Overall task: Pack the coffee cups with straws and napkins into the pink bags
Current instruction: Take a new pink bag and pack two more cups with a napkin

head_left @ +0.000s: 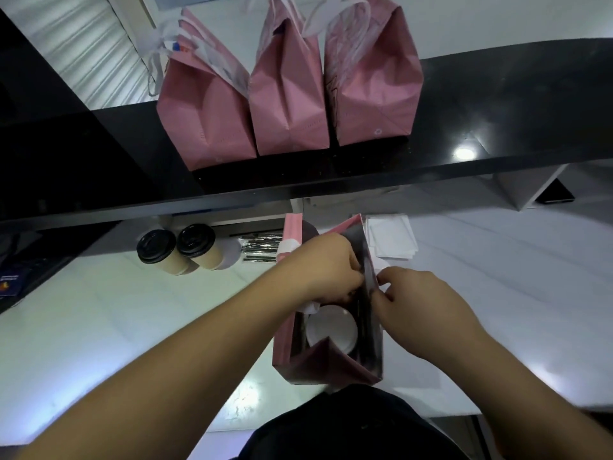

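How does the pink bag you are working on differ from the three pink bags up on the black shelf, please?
The open bag stands on the white counter with its mouth spread, a white lid visible inside; the three shelf bags stand on the black shelf with tops pinched together. The left hand reaches inside the open bag and the right hand grips its rim; nobody touches the shelf bags. All are pink paper.

Bare forearms, dark top [331,426]
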Tool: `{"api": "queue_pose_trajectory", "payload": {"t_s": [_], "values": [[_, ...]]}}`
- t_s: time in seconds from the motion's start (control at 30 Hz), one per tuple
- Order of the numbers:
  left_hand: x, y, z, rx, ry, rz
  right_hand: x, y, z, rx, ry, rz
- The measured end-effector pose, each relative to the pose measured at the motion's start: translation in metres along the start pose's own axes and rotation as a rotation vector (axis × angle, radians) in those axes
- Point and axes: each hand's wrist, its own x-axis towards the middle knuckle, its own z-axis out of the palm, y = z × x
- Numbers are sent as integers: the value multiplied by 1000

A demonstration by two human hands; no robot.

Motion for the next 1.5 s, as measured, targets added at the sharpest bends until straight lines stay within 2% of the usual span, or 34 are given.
{"api": "queue_pose_trajectory", "payload": {"t_s": [0.07,0.17,0.23,0.3,0.5,0.7,0.83,1.07,1.2,1.27,1.4,1.5], "values": [[-9,-6,-7,-62,66,6,1,2,0,-6,-1,-13],[-28,-29,-16,-151,251,-21,3,3,1,2,7,-33],[-44,-50,-19,-134,392,-67,4,3,1,1,23,-56],[-60,-71,-14,-119,457,-132,6,1,0,-40,55,-92],[-95,-94,24,-170,296,-269,28,-18,-5,-156,178,-233],[-110,-92,48,-261,300,-267,78,-29,-16,-194,143,-334],[-118,-100,50,-334,357,-250,96,-28,-19,-222,37,-313],[-104,-121,39,-418,611,-187,93,-9,-15,-200,65,-241],[-73,-132,24,-496,671,-130,72,2,-17,-156,37,-189],[-56,-135,14,-555,669,-118,58,6,-18,-141,18,-154],[-25,-136,-3,-763,561,-103,24,10,-16,-95,-58,-126],[-9,-133,-8,-824,507,-84,5,14,-15,-91,-130,-109]]}}
